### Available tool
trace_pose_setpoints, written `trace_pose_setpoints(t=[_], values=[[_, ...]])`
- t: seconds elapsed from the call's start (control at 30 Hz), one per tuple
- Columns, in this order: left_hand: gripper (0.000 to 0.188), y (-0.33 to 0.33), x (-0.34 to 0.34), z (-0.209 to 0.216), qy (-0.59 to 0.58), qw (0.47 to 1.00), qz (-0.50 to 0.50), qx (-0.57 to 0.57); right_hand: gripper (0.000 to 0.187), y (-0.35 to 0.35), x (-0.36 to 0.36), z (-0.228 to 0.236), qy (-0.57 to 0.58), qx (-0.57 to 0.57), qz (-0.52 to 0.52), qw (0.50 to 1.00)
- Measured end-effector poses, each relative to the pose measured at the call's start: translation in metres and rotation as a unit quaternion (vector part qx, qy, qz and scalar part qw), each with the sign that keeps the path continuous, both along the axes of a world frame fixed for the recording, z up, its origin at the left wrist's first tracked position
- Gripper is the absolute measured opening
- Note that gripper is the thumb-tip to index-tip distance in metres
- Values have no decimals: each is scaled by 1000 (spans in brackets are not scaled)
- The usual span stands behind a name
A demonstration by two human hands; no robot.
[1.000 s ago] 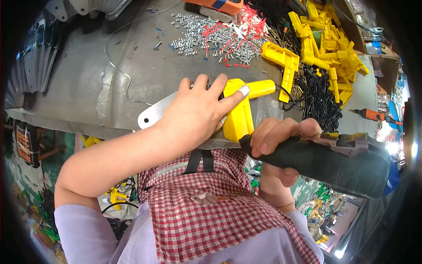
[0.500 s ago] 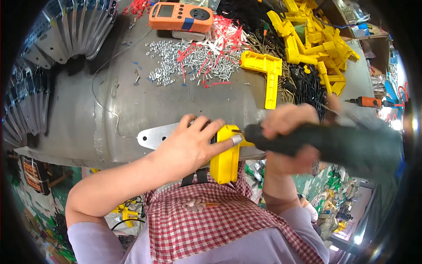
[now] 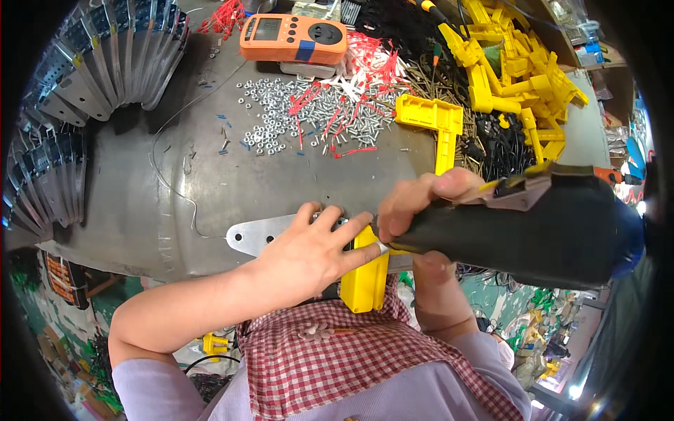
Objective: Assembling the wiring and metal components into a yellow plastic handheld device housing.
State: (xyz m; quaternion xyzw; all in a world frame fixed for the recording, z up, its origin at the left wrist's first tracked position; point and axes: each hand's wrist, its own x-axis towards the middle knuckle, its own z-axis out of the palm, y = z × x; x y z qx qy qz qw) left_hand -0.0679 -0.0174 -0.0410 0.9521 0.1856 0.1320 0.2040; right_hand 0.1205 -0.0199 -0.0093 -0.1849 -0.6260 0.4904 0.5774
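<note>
My left hand (image 3: 309, 251) is closed over a yellow plastic handle housing (image 3: 364, 284) at the table's front edge, its thumb lying across the top. A flat silver metal plate (image 3: 254, 234) with round holes sticks out to the left from under that hand. My right hand (image 3: 414, 207) grips the front end of a black power screwdriver (image 3: 519, 235), which lies roughly level with its tip toward the housing by my left thumb. Fingers and tool cover the tip, so its contact with the housing cannot be made out.
Loose screws and nuts (image 3: 267, 133) are spread mid-table beyond my hands, beside red-and-white wires (image 3: 372, 63) and an orange multimeter (image 3: 293, 38). A yellow housing half (image 3: 446, 137) lies right of them, before a yellow parts pile (image 3: 512, 77). Metal plates (image 3: 140, 56) stand at left.
My right hand and the screwdriver have moved left, closer to my left thumb. The view has shifted a little; my left hand still holds the yellow housing.
</note>
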Motion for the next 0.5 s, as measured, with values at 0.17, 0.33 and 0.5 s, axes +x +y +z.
trace_pose_setpoints(t=[0.17,0.33,0.5], values=[[51,-5,7,8,41,999,13,-12,70,-17,-7,-2,-74,-34,-164,983],[52,-12,0,-6,-20,999,37,-1,70,-25,1,22,52,-68,-206,975],[82,-10,-6,-10,-72,989,111,-65,56,-39,53,28,258,-212,-165,928]])
